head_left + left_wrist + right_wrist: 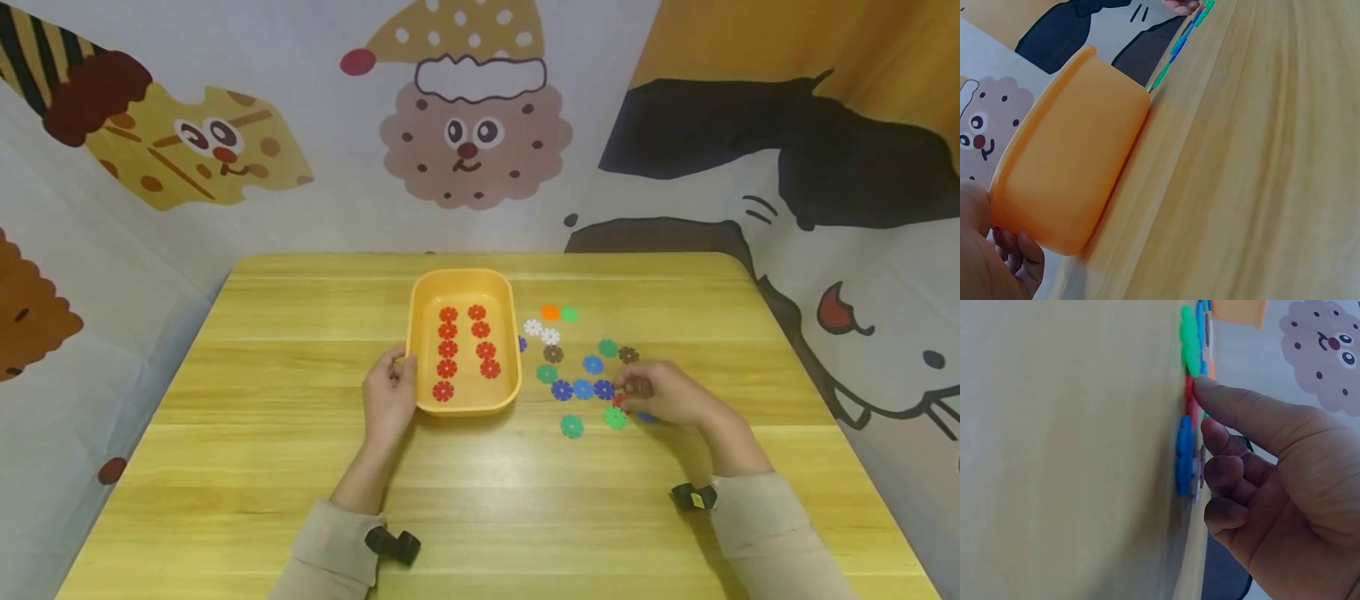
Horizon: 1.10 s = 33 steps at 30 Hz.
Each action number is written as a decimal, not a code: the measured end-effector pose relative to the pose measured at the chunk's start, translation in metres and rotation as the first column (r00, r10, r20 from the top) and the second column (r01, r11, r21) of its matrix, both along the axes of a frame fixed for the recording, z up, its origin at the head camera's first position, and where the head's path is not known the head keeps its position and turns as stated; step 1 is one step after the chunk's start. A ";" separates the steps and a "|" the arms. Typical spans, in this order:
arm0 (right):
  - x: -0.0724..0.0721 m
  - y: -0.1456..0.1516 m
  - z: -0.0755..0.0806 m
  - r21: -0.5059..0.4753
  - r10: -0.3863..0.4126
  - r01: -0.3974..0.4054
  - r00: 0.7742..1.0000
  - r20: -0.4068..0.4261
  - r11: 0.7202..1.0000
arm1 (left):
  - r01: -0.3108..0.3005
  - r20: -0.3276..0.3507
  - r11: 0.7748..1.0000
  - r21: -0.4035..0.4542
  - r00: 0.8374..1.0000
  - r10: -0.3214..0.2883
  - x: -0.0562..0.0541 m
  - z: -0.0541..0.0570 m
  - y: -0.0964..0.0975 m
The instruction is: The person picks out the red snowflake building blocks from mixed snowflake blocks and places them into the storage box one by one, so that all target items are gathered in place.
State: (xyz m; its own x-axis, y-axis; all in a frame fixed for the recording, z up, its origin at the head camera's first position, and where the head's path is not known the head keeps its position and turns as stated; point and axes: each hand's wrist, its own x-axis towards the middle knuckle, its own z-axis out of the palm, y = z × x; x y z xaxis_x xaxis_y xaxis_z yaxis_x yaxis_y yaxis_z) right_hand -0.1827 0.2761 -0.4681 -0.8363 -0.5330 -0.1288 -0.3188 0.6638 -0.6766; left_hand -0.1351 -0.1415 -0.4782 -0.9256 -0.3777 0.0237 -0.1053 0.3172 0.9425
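Observation:
My left hand (390,396) grips the left side of a yellow-orange plastic tray (465,410), thumb at the rim and fingers curled against the outer wall. Inside the tray, several red snowflake discs (447,349) lie in two columns. To the right of the tray, my right hand (671,396) is low over the table with its thumb and index finger at a red snowflake disc (1190,400). That disc sits between a green disc (1190,340) and a blue disc (1184,456); the fingers partly cover it in the head view. The right hand's other fingers are curled.
Loose discs are scattered right of the tray: blue (582,389), brown (553,354), white (532,327), orange (551,312) and several greens (572,427). The wooden table (480,517) meets a cartoon-printed cloth (330,225) at its back edge.

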 end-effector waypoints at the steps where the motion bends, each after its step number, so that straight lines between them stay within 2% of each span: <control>1: 0.000 0.001 0.000 0.000 0.001 -0.001 1.000 0.008 1.000 | 0.000 0.000 1.000 0.000 1.000 0.000 0.000 0.000 0.000; 11: 0.001 0.005 0.001 0.074 -0.014 0.015 1.000 -0.017 0.997 | -0.002 -0.004 1.000 -0.003 1.000 0.002 -0.001 0.001 0.000; 19: 0.001 0.002 0.004 0.051 0.018 -0.018 1.000 -0.004 0.999 | -0.009 0.011 1.000 -0.001 1.000 0.009 0.000 -0.001 0.000; 26: 0.001 0.001 0.000 0.025 -0.035 0.035 0.999 -0.012 0.999 | -0.001 0.002 1.000 -0.006 1.000 0.001 0.000 -0.002 0.000; 33: 0.002 0.005 -0.001 0.078 -0.005 0.009 0.998 -0.055 0.997 | 0.002 0.008 1.000 -0.002 1.000 -0.002 0.001 -0.002 -0.001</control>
State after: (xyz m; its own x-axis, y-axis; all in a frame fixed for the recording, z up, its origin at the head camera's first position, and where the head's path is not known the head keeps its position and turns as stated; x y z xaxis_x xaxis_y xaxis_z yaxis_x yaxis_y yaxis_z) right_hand -0.1803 0.2807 -0.4688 -0.8470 -0.5170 -0.1239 -0.3489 0.7164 -0.6041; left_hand -0.1343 -0.1422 -0.4807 -0.9267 -0.3755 0.0167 -0.1123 0.3190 0.9411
